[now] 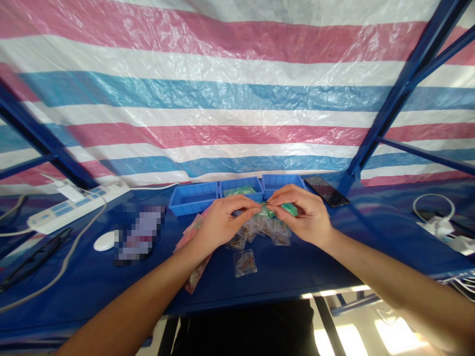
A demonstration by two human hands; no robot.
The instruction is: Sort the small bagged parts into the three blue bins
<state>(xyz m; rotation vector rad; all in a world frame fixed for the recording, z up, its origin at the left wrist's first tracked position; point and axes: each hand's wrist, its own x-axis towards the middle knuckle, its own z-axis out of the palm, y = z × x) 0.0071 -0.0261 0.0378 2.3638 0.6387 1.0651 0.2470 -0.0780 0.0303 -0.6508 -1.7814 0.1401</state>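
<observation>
My left hand [222, 220] and my right hand [306, 215] meet above the blue table [297, 267], fingers pinched together on a small clear bag with green contents [284, 208]. Under and between the hands lies a heap of small clear bags [269, 230] holding brown metal parts. One more such bag [245, 262] lies alone nearer to me. A pink-tinted bag [196, 269] lies under my left wrist. Behind the hands stand three blue trays: left [193, 198], middle [239, 188] with green material inside, right [278, 180].
A dark phone [326, 191] lies right of the trays. A white power strip [74, 202] with cables, a white mouse [104, 241] and a blurred item sit at left. White cable and charger [438, 217] at right. A striped tarp hangs behind blue frame bars.
</observation>
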